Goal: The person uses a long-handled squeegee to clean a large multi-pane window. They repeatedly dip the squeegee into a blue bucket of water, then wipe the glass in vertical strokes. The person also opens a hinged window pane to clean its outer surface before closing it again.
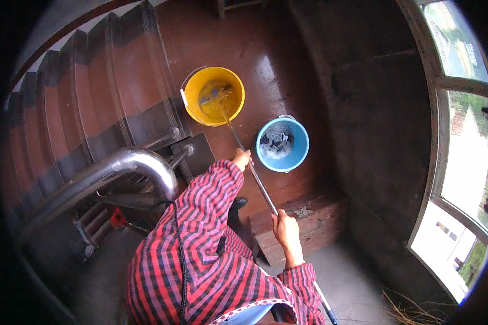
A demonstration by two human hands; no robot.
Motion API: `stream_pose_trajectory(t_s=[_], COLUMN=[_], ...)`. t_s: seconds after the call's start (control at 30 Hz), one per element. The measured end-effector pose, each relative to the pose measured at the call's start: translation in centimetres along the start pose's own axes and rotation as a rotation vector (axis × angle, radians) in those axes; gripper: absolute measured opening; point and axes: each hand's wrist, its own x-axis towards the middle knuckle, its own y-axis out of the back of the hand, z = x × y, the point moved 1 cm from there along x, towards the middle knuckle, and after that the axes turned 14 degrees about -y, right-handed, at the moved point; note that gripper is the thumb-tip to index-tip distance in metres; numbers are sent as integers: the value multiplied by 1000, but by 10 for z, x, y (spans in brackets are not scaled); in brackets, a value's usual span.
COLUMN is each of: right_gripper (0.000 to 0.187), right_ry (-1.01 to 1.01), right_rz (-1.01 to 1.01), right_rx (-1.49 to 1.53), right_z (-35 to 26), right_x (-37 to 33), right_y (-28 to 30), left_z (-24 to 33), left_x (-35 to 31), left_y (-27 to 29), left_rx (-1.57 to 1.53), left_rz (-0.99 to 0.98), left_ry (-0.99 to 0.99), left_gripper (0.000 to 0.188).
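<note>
A long metal-handled mop (pixel 261 187) slants from the yellow bucket (pixel 236 84) toward my lower right. Its bluish head (pixel 216 94) lies in the water in that bucket, partly blurred by the liquid. My left hand (pixel 242 158) is wrapped round the handle a little way outside the bucket. Farther up the same handle, my right hand (pixel 286 232) is closed on it too. A light blue bucket (pixel 300 147) stands right of the handle, with foamy water and dark cloth-like things inside. The handle's top end comes out beyond my right sleeve.
Stairs (pixel 100 76) with reddish-brown treads rise on the left, beside a curved metal handrail (pixel 141 162). A brown wooden step or box (pixel 303 225) sits below the blue bucket. Dark wall (pixel 379 114) and windows (pixel 466 151) line the right. Thin twigs (pixel 412 311) lie lower right.
</note>
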Motion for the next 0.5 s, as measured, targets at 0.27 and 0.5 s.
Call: stream_pose_trajectory(t_s=[0.27, 0.5], right_gripper=[29, 33], right_ry=[4, -44], right_rz=[305, 329], right_rx=[-96, -77], right_z=[82, 89], right_x=[-94, -118], right_y=[15, -15], left_z=[-53, -72], left_x=[-102, -121], left_y=[-16, -32], left_rx=[-572, -370], left_rz=[-191, -19], left_ry=[170, 234], left_gripper=[17, 16])
